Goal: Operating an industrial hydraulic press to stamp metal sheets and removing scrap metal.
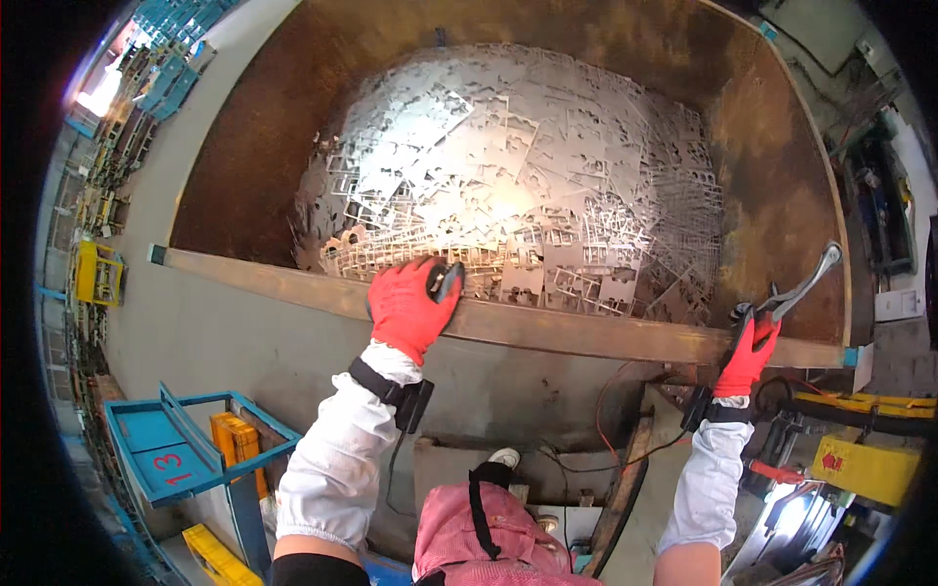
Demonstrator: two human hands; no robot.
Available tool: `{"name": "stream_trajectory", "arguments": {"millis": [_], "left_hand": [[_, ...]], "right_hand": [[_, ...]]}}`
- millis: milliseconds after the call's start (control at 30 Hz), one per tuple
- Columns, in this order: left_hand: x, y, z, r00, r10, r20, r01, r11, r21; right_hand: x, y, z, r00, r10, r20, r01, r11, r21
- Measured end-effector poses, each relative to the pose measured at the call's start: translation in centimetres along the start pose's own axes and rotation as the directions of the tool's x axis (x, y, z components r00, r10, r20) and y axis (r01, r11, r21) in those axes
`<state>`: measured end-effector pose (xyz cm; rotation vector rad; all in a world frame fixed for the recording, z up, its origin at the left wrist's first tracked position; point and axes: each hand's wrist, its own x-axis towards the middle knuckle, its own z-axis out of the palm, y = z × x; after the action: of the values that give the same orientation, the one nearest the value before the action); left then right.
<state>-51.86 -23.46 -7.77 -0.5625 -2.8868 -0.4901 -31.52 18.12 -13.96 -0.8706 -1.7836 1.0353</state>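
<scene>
My left hand [410,305], in a red glove with dark fingertips, is over the near rim [586,334] of a large rusty metal bin. Its fingers curl with the thumb close to them, and whatever they hold, if anything, is too small to make out. On the right, my right hand [750,352], also gloved in red, grips a shiny metal wrench [813,280], whose head points up and right over the bin's corner. Flat, punched sheet-metal scraps [498,176] are heaped inside the bin, brightly lit in the middle.
A blue metal stand [161,454] with a tray-like top is at the lower left, beside an orange-yellow box [237,444]. Yellow machine parts [868,467] lie at the lower right. Thin cables [606,430] run below the bin's rim. Racks [107,195] line the far left.
</scene>
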Motion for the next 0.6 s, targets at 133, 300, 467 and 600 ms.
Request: {"name": "stream_trajectory", "arguments": {"millis": [133,300,467,600], "left_hand": [[-0.3,-0.4,0.8,0.996,-0.046,0.073,0.047,0.999,0.0],[0.2,0.5,0.2,0.999,0.007,0.052,-0.007,1.0,-0.001],[0.6,0.6,0.3,0.998,0.012,0.061,-0.011,1.0,-0.007],[0.6,0.6,0.5,0.994,0.007,0.109,-0.004,0.999,-0.036]], "right_hand": [[-0.3,-0.3,0.0,1.0,0.015,0.023,-0.013,0.995,-0.095],[-0.4,-0.1,-0.4,1.0,-0.024,-0.003,0.023,0.987,-0.158],[-0.6,-3.8,1.1,0.997,0.025,0.074,-0.022,0.999,-0.046],[-0.8,-4.3,1.4,0.996,0.068,0.053,-0.065,0.997,-0.051]]}}
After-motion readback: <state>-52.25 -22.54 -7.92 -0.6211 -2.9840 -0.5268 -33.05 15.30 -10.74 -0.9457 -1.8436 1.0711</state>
